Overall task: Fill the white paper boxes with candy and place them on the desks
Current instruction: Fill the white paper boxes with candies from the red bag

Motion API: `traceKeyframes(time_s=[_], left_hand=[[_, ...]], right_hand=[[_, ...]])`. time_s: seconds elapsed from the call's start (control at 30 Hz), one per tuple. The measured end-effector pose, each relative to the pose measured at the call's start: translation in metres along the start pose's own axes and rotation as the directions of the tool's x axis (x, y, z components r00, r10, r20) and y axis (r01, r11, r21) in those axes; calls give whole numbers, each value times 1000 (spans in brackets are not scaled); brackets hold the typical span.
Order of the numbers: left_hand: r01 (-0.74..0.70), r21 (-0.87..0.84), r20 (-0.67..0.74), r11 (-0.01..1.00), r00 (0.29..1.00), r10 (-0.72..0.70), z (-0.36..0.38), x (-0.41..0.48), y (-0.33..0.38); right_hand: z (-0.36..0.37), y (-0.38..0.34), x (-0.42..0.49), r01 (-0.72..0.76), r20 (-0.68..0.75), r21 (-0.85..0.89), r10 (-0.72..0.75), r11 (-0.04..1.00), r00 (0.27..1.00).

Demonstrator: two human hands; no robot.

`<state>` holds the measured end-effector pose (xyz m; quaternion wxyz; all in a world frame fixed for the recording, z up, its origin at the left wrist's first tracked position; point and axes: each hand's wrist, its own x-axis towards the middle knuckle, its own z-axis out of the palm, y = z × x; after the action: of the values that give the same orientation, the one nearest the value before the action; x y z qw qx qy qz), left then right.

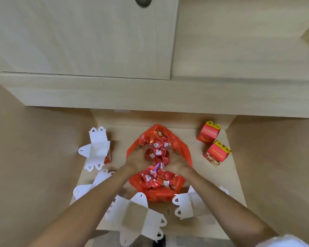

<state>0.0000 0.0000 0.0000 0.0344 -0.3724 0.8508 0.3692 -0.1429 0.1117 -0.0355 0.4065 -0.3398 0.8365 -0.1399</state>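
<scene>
A red plastic bag [183, 154] lies open in the middle of the desk, full of red-wrapped candy [156, 146]. My left hand [136, 160] and my right hand [177, 165] are both inside the bag, fingers curled down into the candy. Whether either holds pieces I cannot tell. Several white paper boxes stand open around the bag: one at the left [96, 148], one at the front [136, 216], one at the front right [189, 205], and another under my left forearm [84, 189].
Two closed red boxes with yellow handles [208, 133] [216, 154] stand at the back right. The desk [228, 175] is a narrow wooden surface between brown side panels, with a light wood cabinet [96, 90] overhanging the back.
</scene>
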Motion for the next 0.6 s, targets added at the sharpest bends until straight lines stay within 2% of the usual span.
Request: traceKeyframes(time_s=[0.13,0.23,0.3,0.43,0.5,0.6], left_hand=[[8,198,112,980,993,-31,13,28,-10],[-59,426,252,903,966,-56,24,47,-22],[-95,518,306,850,949,-80,29,50,-28],[-91,545,233,834,971,-47,41,56,-39],[-46,523,188,851,980,-63,44,60,-41],[66,414,120,908,985,-126,42,65,-46]], right_hand=[[16,5,20,0,29,-153,4,988,1000],[26,16,35,-13,33,-176,19,984,999],[34,20,39,-13,30,-163,18,987,999],[45,23,42,23,-66,-147,-33,989,997],[42,26,42,30,-107,-148,-46,988,993],[32,33,41,33,-155,-37,-38,999,987]])
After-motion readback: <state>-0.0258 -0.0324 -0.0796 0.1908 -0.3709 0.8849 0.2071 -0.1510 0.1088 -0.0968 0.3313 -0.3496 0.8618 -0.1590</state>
